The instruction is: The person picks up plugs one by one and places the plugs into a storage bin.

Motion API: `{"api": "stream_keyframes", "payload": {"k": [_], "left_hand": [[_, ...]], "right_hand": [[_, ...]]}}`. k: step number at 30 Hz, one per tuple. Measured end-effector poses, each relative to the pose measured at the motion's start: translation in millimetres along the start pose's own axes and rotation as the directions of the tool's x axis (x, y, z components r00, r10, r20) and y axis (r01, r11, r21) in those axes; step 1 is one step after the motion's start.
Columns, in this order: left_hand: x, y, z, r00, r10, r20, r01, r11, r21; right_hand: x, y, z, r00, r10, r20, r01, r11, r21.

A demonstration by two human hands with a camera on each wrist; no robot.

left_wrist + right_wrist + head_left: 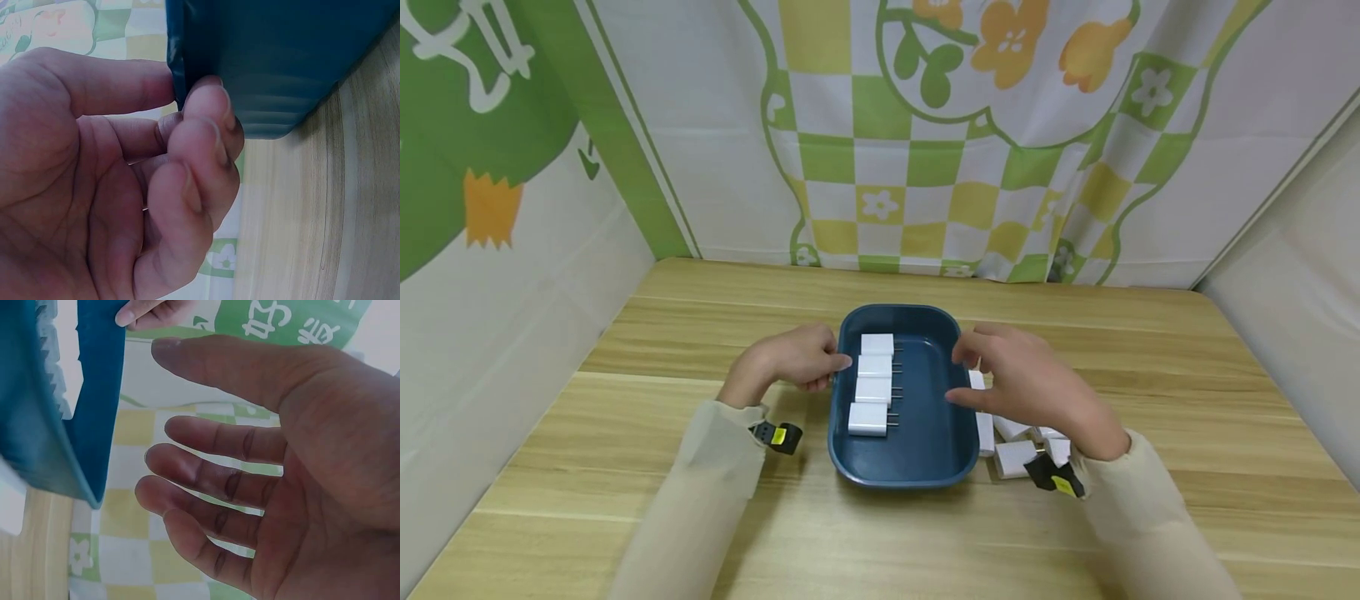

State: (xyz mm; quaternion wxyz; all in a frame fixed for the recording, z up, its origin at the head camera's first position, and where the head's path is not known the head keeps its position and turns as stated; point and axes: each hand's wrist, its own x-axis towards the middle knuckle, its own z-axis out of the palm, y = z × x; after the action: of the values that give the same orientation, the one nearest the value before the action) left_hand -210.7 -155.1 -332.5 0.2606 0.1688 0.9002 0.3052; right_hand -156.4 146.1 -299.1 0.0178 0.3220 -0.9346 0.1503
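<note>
A dark blue rectangular tray (932, 433) sits on the table, with several white plug chargers (873, 389) lined up along its left side, metal prongs pointing right. My left hand (801, 358) pinches the tray's left rim; in the left wrist view the thumb (131, 86) lies over the edge and curled fingertips (209, 103) lie against the outer wall. Over the right rim hovers my right hand (1030, 379), its thumb and fingers parted and relaxed. Nothing is between them, as the right wrist view shows the palm (325, 506) bare.
More white chargers (1015, 458) lie loosely on the wooden table (1187, 400) just right of the tray, partly hidden under my right hand and wrist. A patterned curtain (880, 167) hangs behind the table's back edge, and fabric walls stand at both sides.
</note>
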Motion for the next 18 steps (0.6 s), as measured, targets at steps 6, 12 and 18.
{"api": "stream_keyframes", "payload": {"k": [6,12,18], "left_hand": [[-0.2,0.3,0.3,1.0,-0.005,-0.001,0.005,1.0,-0.006],[0.2,0.0,-0.1,1.0,0.0,0.004,0.0,1.0,-0.013],[0.6,-0.6,-0.4,1.0,0.003,0.004,-0.003,1.0,-0.009]], "right_hand": [[-9.1,9.2,2.5,1.0,0.022,-0.021,-0.022,1.0,0.016],[-19.2,21.1,2.8,0.998,0.054,-0.025,-0.053,0.998,0.029],[-29.9,34.3,0.6,0.998,0.063,0.022,-0.064,0.997,0.041]]}}
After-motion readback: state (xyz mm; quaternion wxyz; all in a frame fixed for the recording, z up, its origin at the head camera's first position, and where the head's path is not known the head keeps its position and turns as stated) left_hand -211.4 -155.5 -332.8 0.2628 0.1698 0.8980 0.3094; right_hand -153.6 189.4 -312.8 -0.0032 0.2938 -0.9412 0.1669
